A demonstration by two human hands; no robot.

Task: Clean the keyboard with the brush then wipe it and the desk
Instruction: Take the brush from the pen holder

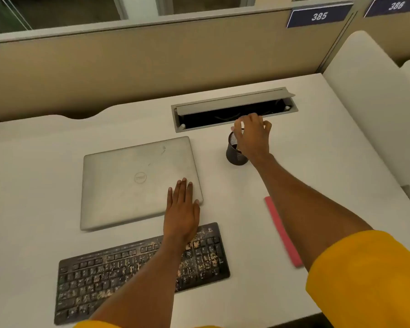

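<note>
A black keyboard (206,254) strewn with light crumbs lies at the desk's front edge. My left hand (181,209) rests flat, fingers straight, on the near right corner of a shut silver laptop (128,181), with its forearm crossing the keyboard. My right hand (252,136) is over the mouth of a black mesh cup (233,156), fingers bent down around the rim. What lies inside the cup or between those fingers is hidden. A folded pink cloth (282,230) lies on the white desk (317,162), partly under my right forearm. No brush shows.
A grey cable tray (199,125) with its lid raised is sunk into the desk just behind the cup. A beige partition (152,67) closes the back, and a white divider (365,102) stands on the right. Bare desk lies left of the laptop.
</note>
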